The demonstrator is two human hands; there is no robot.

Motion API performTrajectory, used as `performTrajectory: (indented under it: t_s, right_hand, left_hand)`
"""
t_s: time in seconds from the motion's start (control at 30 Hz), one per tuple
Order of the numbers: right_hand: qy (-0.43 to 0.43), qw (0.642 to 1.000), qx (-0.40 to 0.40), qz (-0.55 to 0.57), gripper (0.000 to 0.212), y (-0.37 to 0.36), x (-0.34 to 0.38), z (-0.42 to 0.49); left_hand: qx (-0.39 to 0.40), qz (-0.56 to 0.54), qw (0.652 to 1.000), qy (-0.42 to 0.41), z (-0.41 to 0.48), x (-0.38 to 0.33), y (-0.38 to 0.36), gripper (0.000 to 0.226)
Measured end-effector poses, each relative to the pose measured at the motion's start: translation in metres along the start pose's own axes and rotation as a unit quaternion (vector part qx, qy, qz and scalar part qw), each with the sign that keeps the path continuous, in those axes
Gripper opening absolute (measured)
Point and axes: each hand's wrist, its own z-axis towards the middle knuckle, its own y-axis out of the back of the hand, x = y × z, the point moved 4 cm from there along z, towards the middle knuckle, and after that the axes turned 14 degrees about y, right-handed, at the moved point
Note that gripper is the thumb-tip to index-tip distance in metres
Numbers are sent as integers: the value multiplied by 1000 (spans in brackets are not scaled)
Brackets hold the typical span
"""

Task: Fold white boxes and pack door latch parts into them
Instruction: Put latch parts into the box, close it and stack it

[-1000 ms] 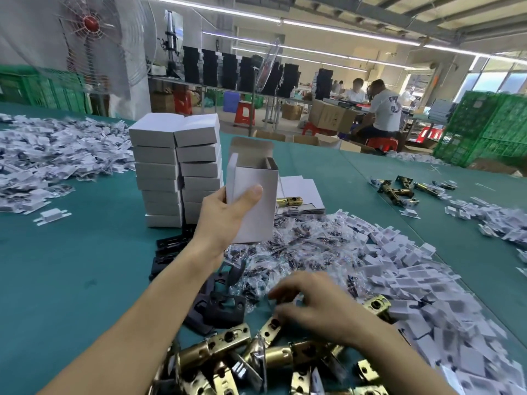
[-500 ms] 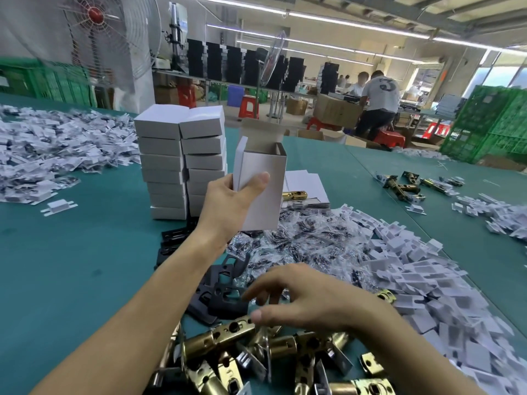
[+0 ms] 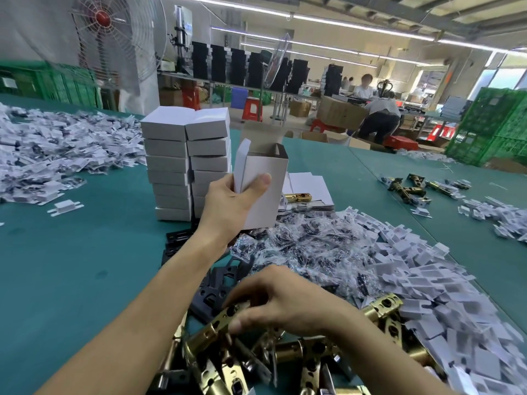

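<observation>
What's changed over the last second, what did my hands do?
The right hand moved left over the latch pile and now pinches a brass latch between thumb and fingers. The left hand kept holding the open white box upright; the stack of boxes stayed put.

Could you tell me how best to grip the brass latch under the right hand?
Grip the brass latch by its flat holed bar, from above, thumb and fingers on the long edges, as the right hand does: that end lies uppermost, its round barrel lies lower in the pile.
</observation>
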Motion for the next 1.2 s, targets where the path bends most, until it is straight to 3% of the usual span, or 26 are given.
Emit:
performTrajectory:
  t_s: [0.1,0.23,0.37,0.5,0.6,0.67,0.77,0.97,1.2]
  right_hand:
    - [-4,982,-101,159,24,9,-9,-4]
    - [-65,914,-303,260,19,42,-27,-24]
    - [-64,876,-463,119,26,80,-27,-52]
    - [20,820,-571,14,35,115,-8,-71]
    - [118,808,-577,-30,36,138,21,-74]
    - [155,825,-540,-60,34,147,38,-68]
    - [146,853,-485,-126,29,151,51,-54]
    - [132,888,-395,-195,25,146,58,-43]
    - [118,861,-423,-257,24,147,67,-36]
  left_hand:
    - [2,-26,1000,-15,-1,-4,2,37]
    - [0,-24,999,-32,0,-5,3,32]
    - [-16,5,999,-31,5,2,6,35]
    - [1,95,995,-7,10,15,6,41]
    - [66,152,985,42,11,27,3,33]
    - [113,161,978,70,9,32,-1,43]
    - [149,168,972,70,5,33,-6,50]
    - [174,129,972,94,3,35,-9,41]
    - [221,121,960,124,1,43,-14,49]
